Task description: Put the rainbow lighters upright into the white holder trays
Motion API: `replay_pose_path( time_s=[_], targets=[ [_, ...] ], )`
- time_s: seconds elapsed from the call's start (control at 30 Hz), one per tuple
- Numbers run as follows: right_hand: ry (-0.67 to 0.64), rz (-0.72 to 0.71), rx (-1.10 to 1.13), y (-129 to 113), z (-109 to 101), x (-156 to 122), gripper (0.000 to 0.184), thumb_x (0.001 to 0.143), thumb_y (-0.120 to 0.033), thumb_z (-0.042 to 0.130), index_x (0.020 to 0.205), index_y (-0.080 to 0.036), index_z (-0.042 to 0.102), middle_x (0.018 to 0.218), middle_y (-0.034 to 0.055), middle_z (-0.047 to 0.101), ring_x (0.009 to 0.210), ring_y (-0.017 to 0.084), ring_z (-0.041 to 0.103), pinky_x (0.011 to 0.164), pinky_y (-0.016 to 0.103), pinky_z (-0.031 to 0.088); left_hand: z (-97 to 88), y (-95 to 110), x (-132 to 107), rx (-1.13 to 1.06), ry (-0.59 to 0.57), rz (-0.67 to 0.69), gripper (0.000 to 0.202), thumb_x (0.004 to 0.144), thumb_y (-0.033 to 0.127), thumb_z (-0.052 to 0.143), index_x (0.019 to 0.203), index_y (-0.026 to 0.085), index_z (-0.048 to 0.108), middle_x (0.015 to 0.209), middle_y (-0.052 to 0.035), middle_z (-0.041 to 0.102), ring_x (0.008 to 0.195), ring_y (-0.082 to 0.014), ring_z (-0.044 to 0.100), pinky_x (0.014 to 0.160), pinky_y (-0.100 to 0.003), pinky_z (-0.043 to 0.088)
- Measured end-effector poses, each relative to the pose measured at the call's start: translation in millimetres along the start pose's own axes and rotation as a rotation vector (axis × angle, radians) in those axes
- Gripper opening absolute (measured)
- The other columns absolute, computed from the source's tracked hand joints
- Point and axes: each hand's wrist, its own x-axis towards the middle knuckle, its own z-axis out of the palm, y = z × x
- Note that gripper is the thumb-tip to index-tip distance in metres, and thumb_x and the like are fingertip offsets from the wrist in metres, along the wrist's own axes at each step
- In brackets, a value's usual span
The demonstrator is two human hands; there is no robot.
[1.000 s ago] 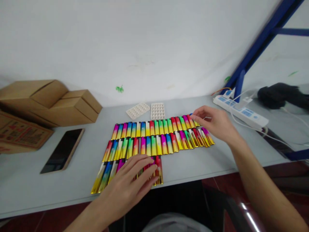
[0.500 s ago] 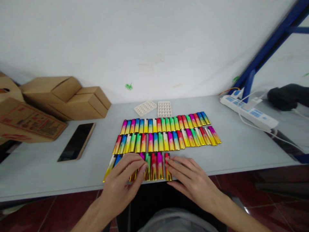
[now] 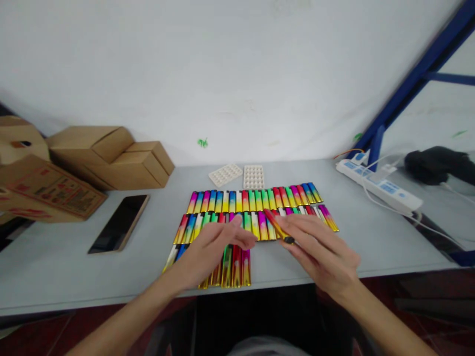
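Observation:
A red-and-gold lighter (image 3: pixel 275 223) is raised off the table, pinched between the thumb and fingers of my right hand (image 3: pixel 322 247). It slants, with its dark end toward the lower right. My left hand (image 3: pixel 218 240) hovers over the front row of lighters (image 3: pixel 236 267), empty, thumb and fingers apart, hiding part of that row. Behind it run a middle row of lighters (image 3: pixel 255 226), partly covered by both hands, and a back row of lighters (image 3: pixel 226 201). All lie side by side, shiny, with colours fading to gold.
Two white dimpled trays (image 3: pixel 225 174) (image 3: pixel 254 177) lie near the wall. A phone (image 3: pixel 119 223) rests at the left, before several cardboard boxes (image 3: pixel 111 163). On the right are a power strip (image 3: pixel 382 185) with cables and a black object (image 3: pixel 430 165). The grey table's front edge (image 3: pixel 111 303) is close.
My right hand has picked up the red lighter from the right end of the front row and tilted it. My left hand has risen off the front row and shifted right, its fingers parting.

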Motion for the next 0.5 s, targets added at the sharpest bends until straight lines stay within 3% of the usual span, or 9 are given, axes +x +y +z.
replay_pose_path(
  time_s=[0.07, 0.17, 0.27, 0.37, 0.5],
  targets=[
    [0.049, -0.075, -0.029, 10, 10, 23, 0.066, 0.091, -0.01, 0.07, 0.151, -0.028, 0.049, 0.124, 0.0111, 0.073, 0.113, 0.028, 0.071, 0.096, 0.046, 0.063, -1.0, 14, 22, -0.265, -0.088, -0.004, 0.055, 0.101, 0.057, 0.044, 0.099, 0.013, 0.076, 0.094, -0.0122, 0.076, 0.092, -0.0243, 0.072, 0.09, -0.04, 0.056],
    [-0.011, -0.177, -0.054, 28, 31, 53, 0.065, 0.091, -0.013, 0.07, 0.151, -0.028, 0.049, 0.127, 0.0092, 0.071, 0.121, 0.027, 0.067, 0.103, 0.045, 0.059, -5.5, 28, 50, -0.482, -0.013, 0.09, 0.04, 0.096, 0.051, 0.06, 0.102, 0.014, 0.073, 0.097, -0.0103, 0.074, 0.094, -0.023, 0.069, 0.085, -0.037, 0.057],
    [-0.119, -0.187, -0.093, 47, 45, 73, 0.054, 0.095, -0.016, 0.066, 0.146, -0.027, 0.054, 0.134, 0.008, 0.068, 0.13, 0.023, 0.06, 0.112, 0.045, 0.052, -16.7, 33, 72, -0.534, 0.058, 0.119, 0.029, 0.094, 0.041, 0.066, 0.1, 0.013, 0.07, 0.096, -0.0087, 0.071, 0.09, -0.02, 0.067, 0.08, -0.033, 0.057],
    [-0.251, -0.162, -0.083, 72, 45, 87, 0.038, 0.1, -0.024, 0.061, 0.138, -0.025, 0.06, 0.133, 0.0068, 0.069, 0.126, 0.021, 0.063, 0.111, 0.044, 0.051, -33.9, 27, 88, -0.509, 0.088, 0.158, 0.027, 0.094, 0.038, 0.065, 0.104, 0.013, 0.067, 0.092, -0.0073, 0.067, 0.085, -0.0179, 0.064, 0.077, -0.032, 0.057],
    [-0.38, 0.001, -0.053, 130, 43, 99, 0.028, 0.103, -0.021, 0.051, 0.123, -0.018, 0.069, 0.118, 0.0088, 0.074, 0.111, 0.02, 0.069, 0.101, 0.039, 0.057, -55.0, 10, 104, -0.526, 0.144, 0.155, 0.023, 0.096, 0.036, 0.063, 0.107, 0.016, 0.062, 0.077, 0.0003, 0.055, 0.063, -0.0109, 0.052, 0.059, -0.025, 0.051]
  ],
)
